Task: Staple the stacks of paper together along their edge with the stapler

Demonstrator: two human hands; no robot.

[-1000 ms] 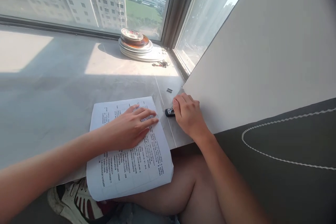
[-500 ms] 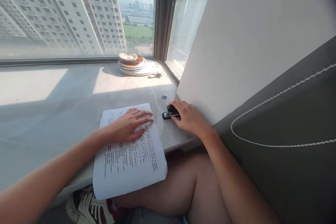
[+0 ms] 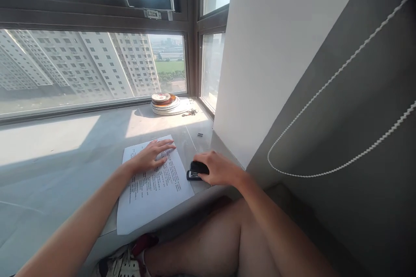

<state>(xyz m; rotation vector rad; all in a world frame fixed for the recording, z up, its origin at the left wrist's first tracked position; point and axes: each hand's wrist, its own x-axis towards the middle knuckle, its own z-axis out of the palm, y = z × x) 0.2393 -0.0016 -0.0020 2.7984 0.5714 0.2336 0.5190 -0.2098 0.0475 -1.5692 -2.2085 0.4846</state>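
Printed paper [image 3: 152,203] lies on the grey sill, its near edge reaching the sill's front edge. My left hand [image 3: 152,156] rests flat on its upper part with fingers spread, holding nothing. Just right of the paper, my right hand [image 3: 219,168] is wrapped round a black stapler [image 3: 197,169]. The stapler's jaw end points left, close to the paper's right edge, and its rear is hidden under my fingers. Whether more than one sheet lies in the paper cannot be made out.
Beyond the paper, small strips of staples [image 3: 200,134] lie on the sill [image 3: 65,190]. A stack of plates [image 3: 165,106] stands by the window corner, with keys [image 3: 190,113] beside it. A white wall [image 3: 260,52] rises at right, and a beaded cord [image 3: 305,176] hangs there.
The camera view has tilted up, showing more window. My right hand has brought the stapler nearer the front edge, alongside the paper's lower right side. My left hand stays on the paper.
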